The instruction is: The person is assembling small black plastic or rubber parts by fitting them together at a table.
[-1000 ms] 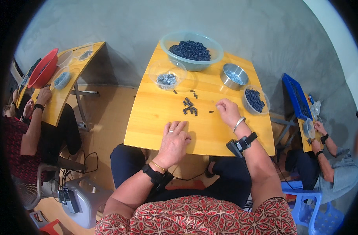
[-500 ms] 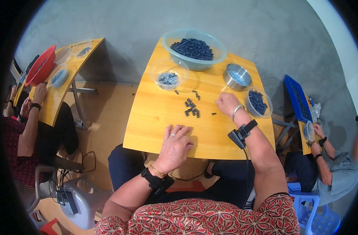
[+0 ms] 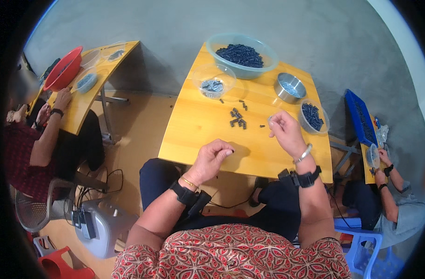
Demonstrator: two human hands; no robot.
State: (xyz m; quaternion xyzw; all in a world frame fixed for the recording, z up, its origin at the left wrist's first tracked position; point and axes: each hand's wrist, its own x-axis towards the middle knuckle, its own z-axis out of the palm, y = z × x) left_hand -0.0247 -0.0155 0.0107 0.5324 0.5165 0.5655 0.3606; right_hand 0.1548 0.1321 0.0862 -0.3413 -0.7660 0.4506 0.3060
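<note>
A small dark piece (image 3: 232,151) is pinched in the left hand (image 3: 209,160) over the table (image 3: 189,135); the right hand (image 3: 288,134) is closed, contents unclear. Many pieces (image 3: 241,56) are left in the basin (image 3: 249,73); what is finished cannot be told.

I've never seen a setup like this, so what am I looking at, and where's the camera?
There is no machine: these are someone's bare left hand and right hand, seen from above by a wide fisheye camera worn on the head, which bends straight edges. On the yellow table stand a pale-blue basin of dark pieces, a steel bowl and two clear tubs, with loose dark pieces in the middle. The left hand pinches a small dark piece; whatever the right hand may hold is too small to tell.
</note>
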